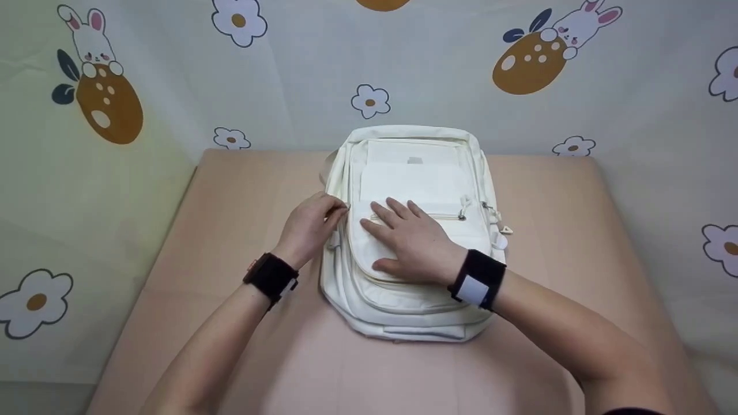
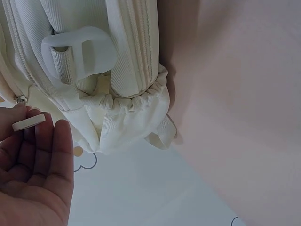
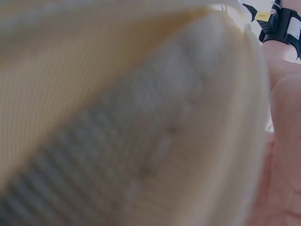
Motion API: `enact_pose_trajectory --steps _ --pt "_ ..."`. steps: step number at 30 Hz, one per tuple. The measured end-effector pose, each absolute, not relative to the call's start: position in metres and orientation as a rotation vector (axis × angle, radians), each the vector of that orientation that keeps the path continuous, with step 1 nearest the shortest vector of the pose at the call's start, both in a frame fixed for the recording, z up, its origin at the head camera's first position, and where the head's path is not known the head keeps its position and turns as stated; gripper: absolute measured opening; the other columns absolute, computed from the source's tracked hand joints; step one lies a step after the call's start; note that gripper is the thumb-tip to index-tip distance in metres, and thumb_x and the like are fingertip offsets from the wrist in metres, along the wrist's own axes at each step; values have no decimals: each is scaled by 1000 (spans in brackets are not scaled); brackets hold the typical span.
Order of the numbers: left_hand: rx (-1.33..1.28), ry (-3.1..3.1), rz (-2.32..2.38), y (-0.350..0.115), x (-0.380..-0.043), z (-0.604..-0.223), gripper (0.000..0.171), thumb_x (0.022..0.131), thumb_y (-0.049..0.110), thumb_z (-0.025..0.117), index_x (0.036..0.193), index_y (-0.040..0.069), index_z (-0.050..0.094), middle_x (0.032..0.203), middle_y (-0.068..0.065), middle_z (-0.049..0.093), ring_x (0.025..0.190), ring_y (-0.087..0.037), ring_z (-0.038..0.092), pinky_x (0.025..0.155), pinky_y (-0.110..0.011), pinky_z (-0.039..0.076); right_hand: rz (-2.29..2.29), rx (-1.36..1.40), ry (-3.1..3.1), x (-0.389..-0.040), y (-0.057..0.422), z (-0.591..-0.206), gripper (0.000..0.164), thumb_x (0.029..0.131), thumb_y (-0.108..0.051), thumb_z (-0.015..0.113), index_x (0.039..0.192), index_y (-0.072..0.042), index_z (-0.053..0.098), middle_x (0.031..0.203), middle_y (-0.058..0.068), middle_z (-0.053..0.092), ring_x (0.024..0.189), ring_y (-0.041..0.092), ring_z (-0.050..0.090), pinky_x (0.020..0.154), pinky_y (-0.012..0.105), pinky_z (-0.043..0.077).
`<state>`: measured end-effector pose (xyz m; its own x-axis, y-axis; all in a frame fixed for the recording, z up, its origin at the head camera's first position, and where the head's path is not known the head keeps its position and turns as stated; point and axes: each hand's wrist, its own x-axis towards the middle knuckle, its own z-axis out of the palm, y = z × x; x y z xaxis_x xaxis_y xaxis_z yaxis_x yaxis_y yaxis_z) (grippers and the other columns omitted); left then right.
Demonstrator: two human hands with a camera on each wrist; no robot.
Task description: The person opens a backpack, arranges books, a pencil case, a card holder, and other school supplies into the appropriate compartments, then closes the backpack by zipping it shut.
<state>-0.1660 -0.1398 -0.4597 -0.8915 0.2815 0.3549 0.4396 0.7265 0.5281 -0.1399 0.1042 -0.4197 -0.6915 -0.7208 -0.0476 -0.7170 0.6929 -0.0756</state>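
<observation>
A cream-white backpack (image 1: 424,251) lies with its front panel up on the table. At its left edge my left hand (image 1: 313,222) pinches a zipper pull (image 2: 29,122) between thumb and fingers, and the metal slider (image 2: 21,99) shows just beyond the fingertips. My right hand (image 1: 418,242) rests flat on the front panel with its fingers spread, just below the front pocket's zipper (image 1: 444,217). In the right wrist view, blurred cream fabric (image 3: 141,141) fills most of the picture, and part of the right hand (image 3: 288,155) shows at the right edge.
The table (image 1: 242,190) has a pinkish-beige cover. Behind it hangs a pale curtain (image 1: 300,75) with rabbits and flowers. Along the bag's side are a white plastic buckle (image 2: 94,52) and a gathered side pocket (image 2: 131,120).
</observation>
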Motion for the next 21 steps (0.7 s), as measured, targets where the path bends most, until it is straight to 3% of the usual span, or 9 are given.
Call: enact_pose_trajectory --steps 21 --pt "-781 -2622 -742 -143 -128 -461 5 95 8 73 100 9 72 96 -3 69 87 -20 64 74 -35 55 -126 -1215 2836 -140 106 -422 78 94 -54 66 159 -20 38 167 11 26 153 36 21 121 56 19"
